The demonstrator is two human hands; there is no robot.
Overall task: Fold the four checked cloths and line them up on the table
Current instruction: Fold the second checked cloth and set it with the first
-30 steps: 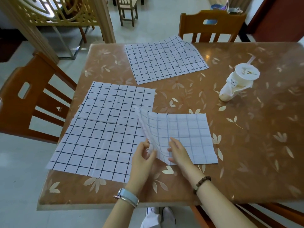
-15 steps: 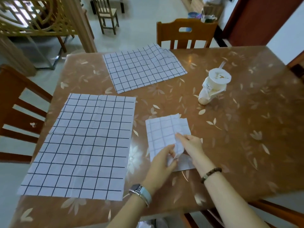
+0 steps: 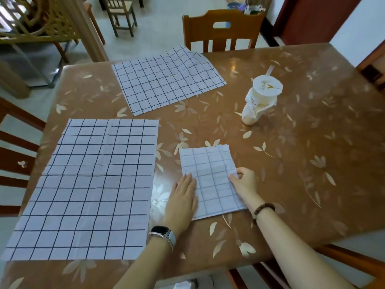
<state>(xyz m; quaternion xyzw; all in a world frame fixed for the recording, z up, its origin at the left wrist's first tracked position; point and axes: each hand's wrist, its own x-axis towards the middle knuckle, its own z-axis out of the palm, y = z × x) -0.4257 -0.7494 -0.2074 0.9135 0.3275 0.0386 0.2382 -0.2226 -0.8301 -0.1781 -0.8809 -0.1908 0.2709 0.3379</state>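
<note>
One folded checked cloth (image 3: 210,180), likely limp and light, lies under the flat-fingered left hand (image 3: 183,197) while the right hand (image 3: 244,181) pinches its edge, the surest hold.

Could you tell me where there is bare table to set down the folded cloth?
Widest bare table lies right of the folded cloth and cup, up to the edge. The left half is crowded: near cloth and far cloth cover most of it.

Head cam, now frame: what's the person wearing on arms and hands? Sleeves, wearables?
No sleeves or gloves in view. Left wrist: silver smartwatch with dark square face and pale blue-grey band. Right wrist: bracelet of dark brown round beads.
</note>
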